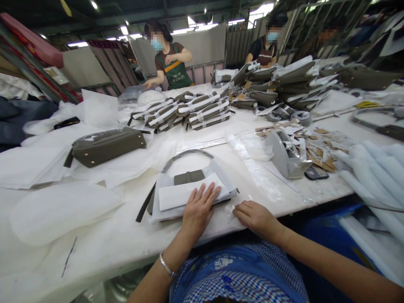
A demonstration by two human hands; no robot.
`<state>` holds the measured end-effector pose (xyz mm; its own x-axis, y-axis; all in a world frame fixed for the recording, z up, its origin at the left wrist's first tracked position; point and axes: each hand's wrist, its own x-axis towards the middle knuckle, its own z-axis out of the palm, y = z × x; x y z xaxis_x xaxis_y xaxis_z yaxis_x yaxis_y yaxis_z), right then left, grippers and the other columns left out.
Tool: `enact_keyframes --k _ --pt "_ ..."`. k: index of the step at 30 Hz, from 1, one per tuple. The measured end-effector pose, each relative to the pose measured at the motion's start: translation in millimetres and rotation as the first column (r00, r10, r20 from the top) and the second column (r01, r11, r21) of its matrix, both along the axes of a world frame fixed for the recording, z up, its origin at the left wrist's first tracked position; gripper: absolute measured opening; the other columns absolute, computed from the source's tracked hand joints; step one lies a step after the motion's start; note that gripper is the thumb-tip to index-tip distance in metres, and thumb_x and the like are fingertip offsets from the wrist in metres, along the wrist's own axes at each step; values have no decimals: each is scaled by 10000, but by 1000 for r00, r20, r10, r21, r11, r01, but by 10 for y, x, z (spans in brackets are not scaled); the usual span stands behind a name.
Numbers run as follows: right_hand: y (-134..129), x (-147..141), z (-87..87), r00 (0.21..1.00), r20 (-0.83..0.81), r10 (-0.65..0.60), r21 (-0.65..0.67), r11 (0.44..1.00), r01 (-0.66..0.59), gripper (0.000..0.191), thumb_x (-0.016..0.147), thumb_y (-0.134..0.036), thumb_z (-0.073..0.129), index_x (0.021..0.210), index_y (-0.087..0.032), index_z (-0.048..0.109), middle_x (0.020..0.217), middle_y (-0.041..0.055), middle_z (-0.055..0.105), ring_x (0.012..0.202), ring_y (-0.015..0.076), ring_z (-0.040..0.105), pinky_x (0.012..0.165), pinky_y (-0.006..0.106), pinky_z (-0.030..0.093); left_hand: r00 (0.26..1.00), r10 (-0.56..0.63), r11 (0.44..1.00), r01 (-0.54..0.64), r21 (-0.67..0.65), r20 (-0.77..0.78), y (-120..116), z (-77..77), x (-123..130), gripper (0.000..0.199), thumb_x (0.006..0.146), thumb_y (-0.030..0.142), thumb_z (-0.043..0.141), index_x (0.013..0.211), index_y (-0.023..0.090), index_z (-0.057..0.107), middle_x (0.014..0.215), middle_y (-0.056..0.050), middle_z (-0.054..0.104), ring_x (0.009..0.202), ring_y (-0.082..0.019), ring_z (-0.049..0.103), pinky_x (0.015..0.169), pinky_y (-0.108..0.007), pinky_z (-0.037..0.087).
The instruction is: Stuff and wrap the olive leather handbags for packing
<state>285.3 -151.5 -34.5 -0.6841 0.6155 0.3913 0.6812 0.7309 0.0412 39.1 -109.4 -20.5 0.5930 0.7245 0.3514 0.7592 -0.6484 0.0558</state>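
Observation:
A dark olive handbag point(188, 177) lies on the table in front of me, mostly covered by thin white wrapping. Its wrapped handle point(186, 154) arches away from me, and a dark strap point(145, 203) sticks out on the left. A folded white sheet point(176, 197) rests on top of the bag. My left hand point(199, 210) lies flat on the sheet's right end, fingers stretched out. Just right of the bag, my right hand point(254, 216) is at the table edge with its fingers pinched together. Whatever they hold is too small to make out.
A grey tape dispenser point(284, 155) and a phone point(315, 173) are to the right, before paper scraps point(320, 145). Another olive bag point(109, 146) sits left on white sheets. Stacked bags point(189, 110) line the back. White foam rolls point(378, 168) lie right. Co-workers stand across the table.

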Motion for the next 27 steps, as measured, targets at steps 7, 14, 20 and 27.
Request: enact_keyframes --k 7,14,20,27 --pt "-167 -205 70 998 -48 30 -47 998 -32 205 972 -125 445 899 -144 636 771 60 611 713 186 519 668 323 403 1000 -11 1000 11 -1 5 -7 28 -5 711 903 201 607 1530 289 283 1564 16 350 1417 -259 386 1159 -472 374" --pt "-238 -249 176 961 -171 218 -29 974 -226 125 946 -111 531 953 -140 653 790 37 662 696 155 543 703 313 442 1000 -1 1000 0 -8 -16 -3 27 1 685 914 209 598 1523 298 298 1561 20 358 1421 -259 379 1153 -479 381" --pt "211 -106 569 954 -298 -46 54 996 65 305 934 -147 594 1238 -141 613 1115 110 690 1006 213 607 921 363 475 1000 0 1000 0 -3 7 0 -21 -4 688 912 201 593 1525 291 293 1560 10 364 1421 -257 379 1163 -478 365" --pt "460 -225 595 983 -98 -153 -28 988 151 257 904 -315 663 1139 -213 687 1025 80 711 914 231 606 828 387 478 999 -4 1000 4 1 44 9 -48 -11 659 900 168 582 1505 211 324 1533 -27 418 1433 -227 359 1164 -459 372"
